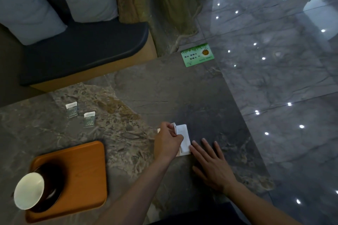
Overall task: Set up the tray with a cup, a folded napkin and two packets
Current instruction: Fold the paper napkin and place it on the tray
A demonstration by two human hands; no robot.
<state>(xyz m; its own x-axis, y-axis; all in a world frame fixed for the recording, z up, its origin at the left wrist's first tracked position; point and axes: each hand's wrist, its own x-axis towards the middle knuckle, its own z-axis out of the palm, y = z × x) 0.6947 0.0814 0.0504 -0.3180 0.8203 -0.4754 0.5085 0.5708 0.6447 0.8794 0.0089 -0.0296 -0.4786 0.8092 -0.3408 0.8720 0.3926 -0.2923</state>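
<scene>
A white napkin lies partly folded on the stone table. My left hand pinches its left edge. Flat on the table just right of the napkin rests my right hand, fingers spread, its fingertips touching the napkin's lower right corner. An orange wooden tray sits at the lower left, and a dark cup with a white inside stands on its left part. Two small grey-and-white packets lie on the table beyond the tray.
A green card lies at the table's far corner. The table edge runs diagonally on the right, with glossy marble floor beyond. A dark bench seat with grey cushions stands behind the table on the left.
</scene>
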